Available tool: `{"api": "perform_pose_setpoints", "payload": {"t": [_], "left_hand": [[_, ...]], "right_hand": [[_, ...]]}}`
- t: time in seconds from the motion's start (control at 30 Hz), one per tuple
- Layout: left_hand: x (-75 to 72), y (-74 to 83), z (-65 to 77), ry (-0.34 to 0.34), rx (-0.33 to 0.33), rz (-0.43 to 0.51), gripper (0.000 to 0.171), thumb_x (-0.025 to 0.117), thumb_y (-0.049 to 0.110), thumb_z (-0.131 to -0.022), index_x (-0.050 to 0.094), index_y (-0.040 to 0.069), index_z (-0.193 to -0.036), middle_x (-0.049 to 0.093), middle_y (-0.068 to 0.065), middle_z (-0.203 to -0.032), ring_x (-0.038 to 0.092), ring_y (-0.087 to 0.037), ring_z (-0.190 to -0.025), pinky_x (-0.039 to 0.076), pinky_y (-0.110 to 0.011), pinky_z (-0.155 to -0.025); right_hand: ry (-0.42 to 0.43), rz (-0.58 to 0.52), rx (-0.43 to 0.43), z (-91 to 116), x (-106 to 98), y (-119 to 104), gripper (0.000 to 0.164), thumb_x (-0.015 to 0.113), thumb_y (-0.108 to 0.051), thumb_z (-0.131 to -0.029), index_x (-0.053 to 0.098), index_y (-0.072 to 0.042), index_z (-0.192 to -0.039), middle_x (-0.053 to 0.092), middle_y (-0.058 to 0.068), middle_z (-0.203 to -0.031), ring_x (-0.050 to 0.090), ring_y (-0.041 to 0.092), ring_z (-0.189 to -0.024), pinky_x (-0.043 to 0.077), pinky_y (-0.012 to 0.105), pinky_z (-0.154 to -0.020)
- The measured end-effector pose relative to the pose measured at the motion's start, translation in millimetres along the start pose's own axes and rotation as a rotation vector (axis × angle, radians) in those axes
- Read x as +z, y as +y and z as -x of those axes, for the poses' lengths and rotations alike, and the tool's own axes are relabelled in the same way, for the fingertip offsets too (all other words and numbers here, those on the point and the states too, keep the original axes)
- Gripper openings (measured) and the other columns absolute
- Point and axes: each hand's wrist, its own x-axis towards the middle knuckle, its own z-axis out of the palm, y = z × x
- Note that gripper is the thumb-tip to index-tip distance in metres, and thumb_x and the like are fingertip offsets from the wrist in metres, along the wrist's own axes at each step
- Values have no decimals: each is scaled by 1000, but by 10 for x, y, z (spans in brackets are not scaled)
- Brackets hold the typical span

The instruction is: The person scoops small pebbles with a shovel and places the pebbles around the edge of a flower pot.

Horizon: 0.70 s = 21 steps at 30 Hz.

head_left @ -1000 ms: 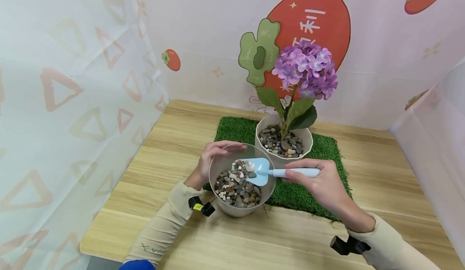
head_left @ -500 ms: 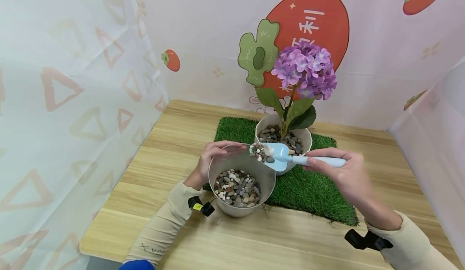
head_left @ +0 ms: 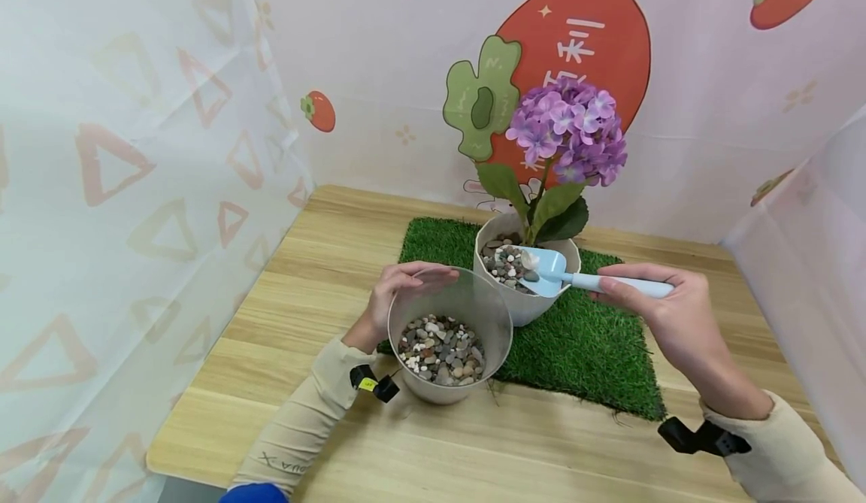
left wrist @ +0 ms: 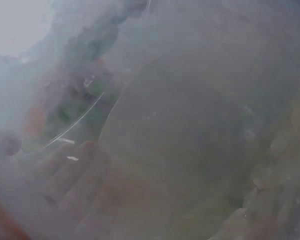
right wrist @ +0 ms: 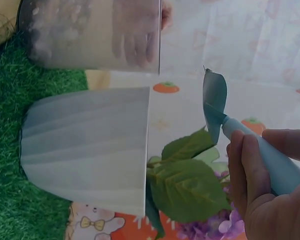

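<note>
My right hand [head_left: 666, 300] grips the handle of a small light-blue trowel [head_left: 551, 270]. On its blade lies a heap of mixed pebbles [head_left: 509, 264], above the mouth of a white flowerpot [head_left: 534, 307]. A purple hydrangea [head_left: 568, 131] stands upright in that pot, with pebbles round its stem. In the right wrist view the trowel [right wrist: 215, 102] sits apart from the pot's rim. To the left, a clear tub [head_left: 449, 394] has more pebbles [head_left: 443, 349] in its bottom. My left hand [head_left: 392, 296] holds its far left side. The left wrist view is hazy, looking through the tub wall.
Under the flowerpot is a green turf mat [head_left: 582, 368] on a wooden table [head_left: 298, 262]. Printed cloth walls [head_left: 379, 59] enclose the back and sides. The tub stands close to the pot, at the mat's front left.
My right hand has lifted the trowel with its pebbles out of the tub and carried it right and back, over the flowerpot. The left hand and tub have stayed put.
</note>
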Motion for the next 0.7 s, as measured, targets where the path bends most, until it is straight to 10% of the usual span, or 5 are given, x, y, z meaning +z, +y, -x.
{"api": "perform_pose_setpoints", "payload": {"t": [0.7], "left_hand": [[11,1,0,3,14,-16,47,26,1,-89,45,-25,-124,48,-45,-126,49,-54,-122,38,-54,-113]], "right_hand": [[-10,337,167,-302,-96,324,45,69,-51,-83,73,-16,-111,78,-3,-92,68,4,-84,50,18,-71]]}}
